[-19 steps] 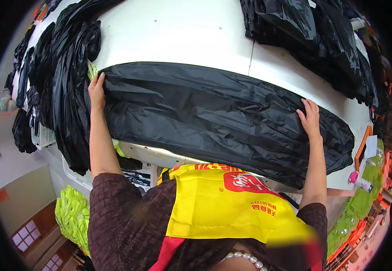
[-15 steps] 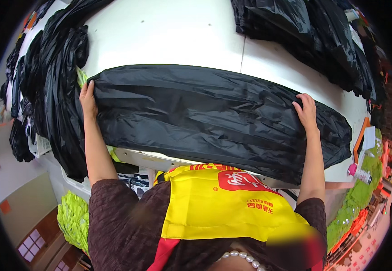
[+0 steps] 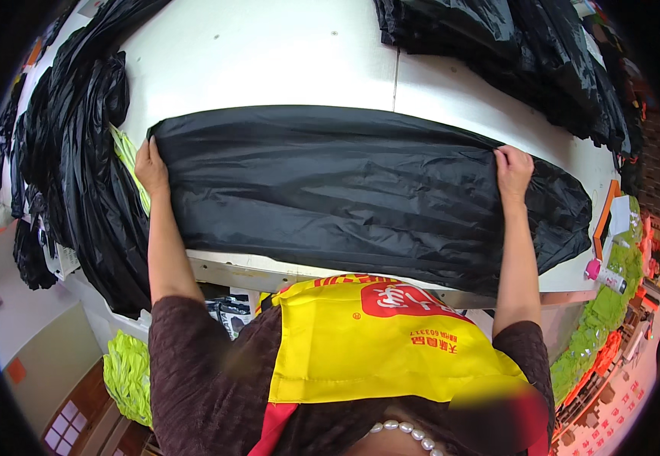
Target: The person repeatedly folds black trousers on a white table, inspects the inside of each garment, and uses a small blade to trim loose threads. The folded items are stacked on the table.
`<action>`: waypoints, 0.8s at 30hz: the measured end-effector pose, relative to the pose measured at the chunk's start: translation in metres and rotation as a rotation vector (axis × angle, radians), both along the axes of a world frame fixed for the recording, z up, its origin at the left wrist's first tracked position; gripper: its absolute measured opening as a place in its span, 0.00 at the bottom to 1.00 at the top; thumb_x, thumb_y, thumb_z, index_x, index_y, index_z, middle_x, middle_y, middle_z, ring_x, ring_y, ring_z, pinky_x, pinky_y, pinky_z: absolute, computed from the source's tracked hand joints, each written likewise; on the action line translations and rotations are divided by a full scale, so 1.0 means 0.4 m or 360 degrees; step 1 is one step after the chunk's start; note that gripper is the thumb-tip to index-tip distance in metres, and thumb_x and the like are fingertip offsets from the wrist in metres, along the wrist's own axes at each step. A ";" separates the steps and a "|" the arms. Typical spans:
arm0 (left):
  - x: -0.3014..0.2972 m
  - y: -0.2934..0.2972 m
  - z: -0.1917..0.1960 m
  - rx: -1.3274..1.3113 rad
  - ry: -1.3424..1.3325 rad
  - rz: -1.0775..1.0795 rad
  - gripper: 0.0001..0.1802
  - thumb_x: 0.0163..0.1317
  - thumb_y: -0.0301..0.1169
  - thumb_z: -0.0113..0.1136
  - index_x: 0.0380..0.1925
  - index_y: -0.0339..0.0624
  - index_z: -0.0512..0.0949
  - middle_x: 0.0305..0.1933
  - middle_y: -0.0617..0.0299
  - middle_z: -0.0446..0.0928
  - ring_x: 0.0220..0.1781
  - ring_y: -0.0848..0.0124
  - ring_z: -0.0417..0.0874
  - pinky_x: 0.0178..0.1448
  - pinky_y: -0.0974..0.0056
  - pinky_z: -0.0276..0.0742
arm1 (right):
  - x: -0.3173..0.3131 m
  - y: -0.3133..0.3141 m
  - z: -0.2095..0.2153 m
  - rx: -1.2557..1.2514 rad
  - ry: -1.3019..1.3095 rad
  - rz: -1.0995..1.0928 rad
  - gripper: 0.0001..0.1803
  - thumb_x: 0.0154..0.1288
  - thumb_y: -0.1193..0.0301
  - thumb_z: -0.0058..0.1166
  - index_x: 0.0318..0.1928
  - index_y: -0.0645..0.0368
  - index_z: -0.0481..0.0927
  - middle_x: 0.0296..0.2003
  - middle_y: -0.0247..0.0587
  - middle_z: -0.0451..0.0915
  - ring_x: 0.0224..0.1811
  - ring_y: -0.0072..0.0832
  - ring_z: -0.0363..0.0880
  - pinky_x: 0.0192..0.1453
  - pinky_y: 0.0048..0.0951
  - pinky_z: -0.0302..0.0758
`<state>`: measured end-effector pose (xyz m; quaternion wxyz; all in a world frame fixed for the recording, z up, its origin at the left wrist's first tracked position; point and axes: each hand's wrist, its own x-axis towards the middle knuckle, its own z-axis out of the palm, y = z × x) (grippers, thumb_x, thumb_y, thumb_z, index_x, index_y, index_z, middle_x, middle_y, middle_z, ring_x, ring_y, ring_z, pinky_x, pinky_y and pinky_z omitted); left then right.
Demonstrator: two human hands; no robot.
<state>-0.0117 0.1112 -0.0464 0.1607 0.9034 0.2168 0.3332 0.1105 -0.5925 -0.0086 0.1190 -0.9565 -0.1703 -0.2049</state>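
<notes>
Black garment: a long piece of black, slightly shiny fabric [image 3: 345, 190] lies spread across the middle of the frame, on the near part of the white table [image 3: 269, 61]; its lower edge hangs just over the table's front edge.
Look of it: we see fine creases running lengthwise, a smooth straight upper edge, and a rounded bulging end at the right of the frame.
Left hand: our left hand [image 3: 150, 166] grips the fabric's left end, fingers curled over the edge, at the left of the frame.
Right hand: our right hand [image 3: 512, 171] pinches a raised fold near the fabric's right end, fingers closed on it, right of centre.
Why held so: with the arms wide apart and a hand at each end, we judge the fabric is kept taut and flat along its length.
Left pile: a heap of black fabric [image 3: 79, 152] drapes over the table's left edge, in the upper left and left of the frame, just beside the left hand; a strip of yellow-green cloth [image 3: 128, 156] shows between them.
Far pile: more black fabric pieces [image 3: 512, 53] lie in the upper right of the frame, well apart from the spread piece.
Below: a yellow apron [image 3: 376, 342] fills the lower centre; yellow-green fabric [image 3: 128, 376] sits at the lower left.
</notes>
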 end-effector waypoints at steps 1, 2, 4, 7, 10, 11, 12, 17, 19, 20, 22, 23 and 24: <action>0.018 -0.024 0.015 0.0031 0.0046 0.0070 0.18 0.62 0.36 0.54 0.42 0.29 0.76 0.40 0.48 0.79 0.40 0.57 0.80 0.47 0.62 0.73 | -0.006 0.014 -0.024 -0.0060 -0.0073 -0.0106 0.05 0.54 0.71 0.58 0.30 0.57 0.77 0.31 0.34 0.79 0.40 0.34 0.76 0.51 0.36 0.66; 0.036 -0.049 0.032 0.0062 0.0091 0.0138 0.18 0.62 0.36 0.54 0.43 0.30 0.76 0.41 0.47 0.78 0.41 0.55 0.79 0.48 0.60 0.72 | -0.013 0.026 -0.047 -0.0121 -0.0148 -0.0213 0.05 0.54 0.71 0.57 0.31 0.57 0.77 0.32 0.33 0.79 0.41 0.33 0.75 0.51 0.37 0.66; 0.035 -0.058 0.048 0.0261 0.0049 0.0229 0.18 0.62 0.37 0.54 0.45 0.33 0.75 0.44 0.47 0.77 0.45 0.53 0.77 0.52 0.58 0.70 | -0.030 0.040 -0.047 -0.0142 -0.0048 -0.0290 0.13 0.60 0.69 0.52 0.46 0.57 0.75 0.48 0.42 0.74 0.54 0.40 0.68 0.57 0.41 0.62; -0.006 -0.080 0.079 0.0561 -0.0182 0.0146 0.20 0.61 0.35 0.55 0.51 0.38 0.73 0.50 0.48 0.74 0.53 0.52 0.71 0.59 0.53 0.63 | -0.114 0.052 0.003 -0.0198 0.0169 -0.0386 0.24 0.66 0.65 0.44 0.62 0.56 0.64 0.63 0.53 0.59 0.66 0.51 0.53 0.65 0.45 0.54; -0.121 -0.213 0.141 0.0513 0.0265 -0.0394 0.21 0.58 0.36 0.57 0.51 0.40 0.73 0.55 0.47 0.71 0.60 0.49 0.66 0.63 0.53 0.58 | -0.275 0.054 0.017 -0.0375 0.0421 -0.0451 0.33 0.63 0.53 0.47 0.64 0.55 0.61 0.65 0.53 0.55 0.68 0.52 0.50 0.64 0.60 0.47; -0.167 -0.253 0.116 0.0580 0.0665 -0.0377 0.27 0.59 0.41 0.56 0.56 0.41 0.69 0.60 0.46 0.67 0.64 0.49 0.62 0.66 0.52 0.54 | -0.323 0.032 -0.014 -0.0407 0.0471 -0.0503 0.36 0.61 0.50 0.47 0.65 0.54 0.59 0.66 0.53 0.53 0.69 0.51 0.49 0.63 0.63 0.46; -0.204 -0.248 0.065 0.0459 0.0872 -0.0296 0.32 0.60 0.47 0.52 0.61 0.42 0.63 0.65 0.46 0.61 0.68 0.50 0.58 0.67 0.52 0.51 | -0.371 0.008 -0.045 -0.0430 0.0527 -0.0568 0.38 0.60 0.48 0.48 0.66 0.53 0.57 0.67 0.52 0.52 0.69 0.50 0.47 0.62 0.65 0.45; -0.171 -0.147 -0.005 0.0469 0.0872 -0.0287 0.35 0.62 0.50 0.49 0.64 0.43 0.57 0.68 0.45 0.53 0.70 0.50 0.53 0.69 0.53 0.50 | -0.356 0.035 -0.031 -0.0367 0.0640 -0.0536 0.40 0.60 0.45 0.46 0.66 0.53 0.55 0.67 0.52 0.52 0.70 0.49 0.46 0.63 0.62 0.47; -0.178 -0.192 0.033 0.0419 0.0854 -0.0389 0.36 0.62 0.49 0.50 0.65 0.45 0.56 0.69 0.45 0.52 0.71 0.51 0.51 0.69 0.48 0.47 | -0.369 -0.006 0.005 -0.0121 0.0770 -0.0443 0.40 0.60 0.43 0.44 0.66 0.54 0.55 0.67 0.53 0.51 0.70 0.48 0.46 0.64 0.60 0.47; -0.192 -0.250 0.085 0.0460 0.0872 -0.0419 0.36 0.61 0.49 0.50 0.65 0.45 0.56 0.70 0.46 0.51 0.71 0.52 0.50 0.69 0.46 0.45 | -0.386 -0.033 0.031 -0.0261 0.0750 -0.0668 0.41 0.60 0.43 0.43 0.66 0.53 0.55 0.67 0.53 0.50 0.70 0.48 0.45 0.64 0.60 0.46; -0.251 -0.301 0.079 0.0274 0.1083 -0.0537 0.36 0.62 0.49 0.49 0.66 0.47 0.55 0.71 0.50 0.50 0.73 0.53 0.47 0.68 0.42 0.41 | -0.427 -0.108 0.084 -0.0549 0.0722 -0.1090 0.41 0.61 0.42 0.42 0.67 0.53 0.54 0.67 0.54 0.50 0.71 0.48 0.43 0.64 0.61 0.44; -0.277 -0.328 0.057 0.0421 0.1143 -0.0427 0.35 0.62 0.50 0.47 0.67 0.48 0.54 0.72 0.53 0.48 0.74 0.55 0.44 0.69 0.41 0.38 | -0.469 -0.184 0.030 -0.0500 0.0865 -0.1328 0.43 0.61 0.40 0.39 0.67 0.55 0.53 0.68 0.53 0.48 0.71 0.48 0.42 0.65 0.61 0.43; -0.283 -0.330 0.063 0.0377 0.1134 -0.0451 0.35 0.63 0.50 0.46 0.67 0.49 0.54 0.72 0.53 0.47 0.74 0.55 0.43 0.69 0.41 0.37 | -0.495 -0.218 -0.015 -0.0210 0.0811 -0.1400 0.45 0.60 0.39 0.38 0.68 0.57 0.52 0.69 0.52 0.47 0.71 0.47 0.41 0.65 0.61 0.43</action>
